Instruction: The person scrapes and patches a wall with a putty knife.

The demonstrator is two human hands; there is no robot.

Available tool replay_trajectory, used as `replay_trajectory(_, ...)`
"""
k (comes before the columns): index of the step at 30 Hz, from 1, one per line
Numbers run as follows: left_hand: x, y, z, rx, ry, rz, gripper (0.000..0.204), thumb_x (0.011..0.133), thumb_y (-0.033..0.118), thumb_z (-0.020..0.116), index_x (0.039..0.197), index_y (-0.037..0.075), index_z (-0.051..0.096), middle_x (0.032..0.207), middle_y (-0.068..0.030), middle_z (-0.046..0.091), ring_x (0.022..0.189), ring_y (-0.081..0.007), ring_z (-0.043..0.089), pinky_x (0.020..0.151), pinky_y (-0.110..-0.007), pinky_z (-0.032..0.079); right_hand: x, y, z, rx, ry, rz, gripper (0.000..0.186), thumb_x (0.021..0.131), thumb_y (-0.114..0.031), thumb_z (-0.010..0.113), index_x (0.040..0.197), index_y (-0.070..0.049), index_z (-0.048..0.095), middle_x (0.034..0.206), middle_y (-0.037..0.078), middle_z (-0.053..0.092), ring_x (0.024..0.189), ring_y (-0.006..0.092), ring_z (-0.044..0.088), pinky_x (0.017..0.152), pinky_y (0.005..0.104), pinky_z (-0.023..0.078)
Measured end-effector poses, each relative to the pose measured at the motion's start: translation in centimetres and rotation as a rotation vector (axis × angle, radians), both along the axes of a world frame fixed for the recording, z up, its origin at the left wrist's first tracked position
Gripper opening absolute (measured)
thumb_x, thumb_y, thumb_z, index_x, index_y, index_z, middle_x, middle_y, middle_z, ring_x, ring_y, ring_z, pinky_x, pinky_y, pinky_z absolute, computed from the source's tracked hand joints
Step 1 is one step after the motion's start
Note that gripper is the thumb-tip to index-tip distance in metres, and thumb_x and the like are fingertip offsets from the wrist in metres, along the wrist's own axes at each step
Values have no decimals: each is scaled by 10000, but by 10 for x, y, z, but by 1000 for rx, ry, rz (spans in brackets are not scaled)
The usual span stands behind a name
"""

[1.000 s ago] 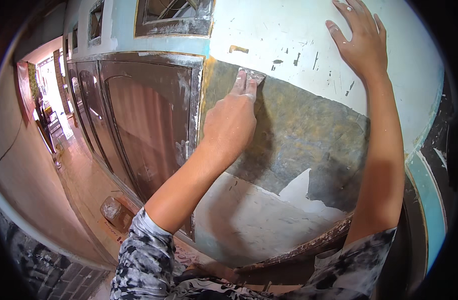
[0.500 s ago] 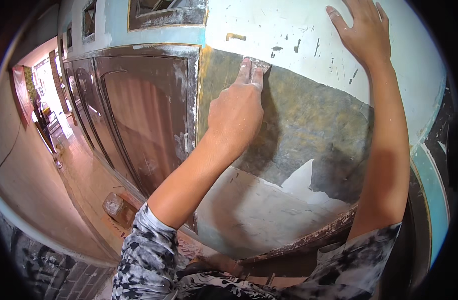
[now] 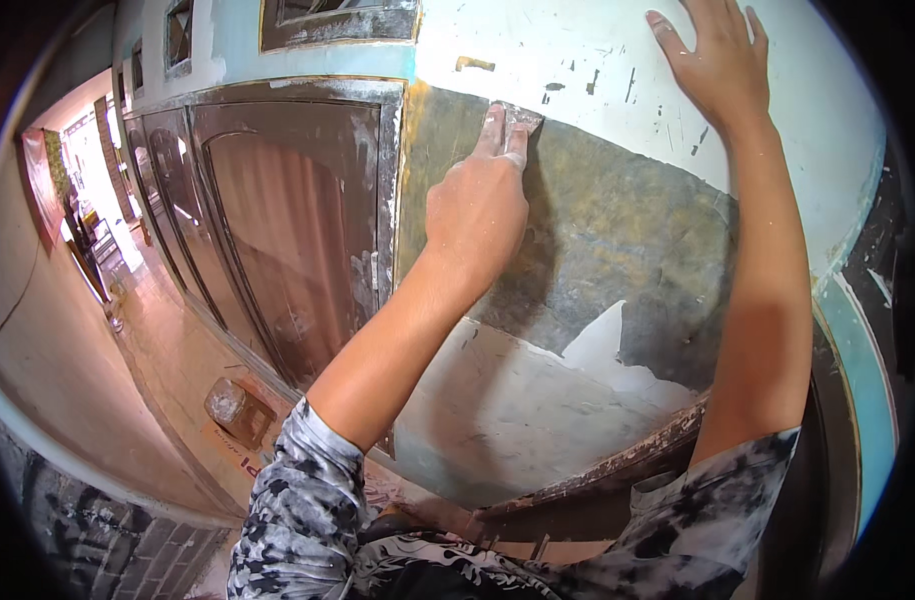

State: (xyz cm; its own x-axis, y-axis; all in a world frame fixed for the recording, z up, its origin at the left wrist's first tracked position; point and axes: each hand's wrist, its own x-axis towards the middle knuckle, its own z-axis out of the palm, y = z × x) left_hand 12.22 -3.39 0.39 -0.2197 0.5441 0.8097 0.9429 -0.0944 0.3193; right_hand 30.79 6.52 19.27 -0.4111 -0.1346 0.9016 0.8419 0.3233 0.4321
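My left hand point(image 3: 475, 200) holds a putty-smeared metal scraper point(image 3: 525, 117), two whitened fingers pressed on its blade at the upper edge of the mottled grey-green patch point(image 3: 632, 245) on the wall. My right hand point(image 3: 720, 70) rests open on the white paint point(image 3: 577, 45) higher up at the right, fingers apart, beside small dark chipped spots. Below the patch is more pale wall point(image 3: 527, 410) with a jagged white piece of paint reaching up into the grey.
Brown framed doors point(image 3: 277, 230) stand left of the patch, below a dark window frame point(image 3: 337, 35). A corridor floor point(image 3: 152, 320) runs to a bright opening, with a dusty container point(image 3: 237, 410) on it. A worn dark ledge point(image 3: 597, 465) crosses below me; teal trim point(image 3: 867, 390) is at right.
My left hand with the scraper has moved slightly right and up in the picture; the view has shifted, with the wall and doorway appearing higher. My right hand remains on the white paint.
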Motion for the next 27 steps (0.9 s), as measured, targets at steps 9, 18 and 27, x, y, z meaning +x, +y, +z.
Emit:
replay_trajectory(9, 4, -11, -3, 58, 42, -71, 512, 890, -27, 480, 1379, 16, 626, 1498, -216, 529, 1189, -429, 640, 993, -498, 536, -4, -29, -7, -172, 10, -54, 712, 914, -422, 659, 1494, -44, 493, 1670, 184, 296, 1572, 345, 196, 1282, 542, 113)
replay_trajectory(18, -3, -47, 96, 117, -210, -476, 348, 1002, 81, 550, 1328, 14, 652, 1133, -239, 712, 1004, -309, 722, 882, -392, 541, 29, -25, 32, -200, -236, -57, 621, 864, -397, 677, 1376, -51, 619, 1539, 246, 482, 1449, 402, 417, 1203, 494, 334)
replay_trajectory(27, 12, -6, 160, 374, -468, -932, 383, 1031, 249, 582, 1258, -48, 669, 848, -179, 728, 670, -199, 699, 585, -348, 536, 21, -63, 56, -520, -157, 142, 432, 1013, -363, 572, 1093, 53, 657, 1067, 196, 706, 1003, 314, 685, 939, 413, 537)
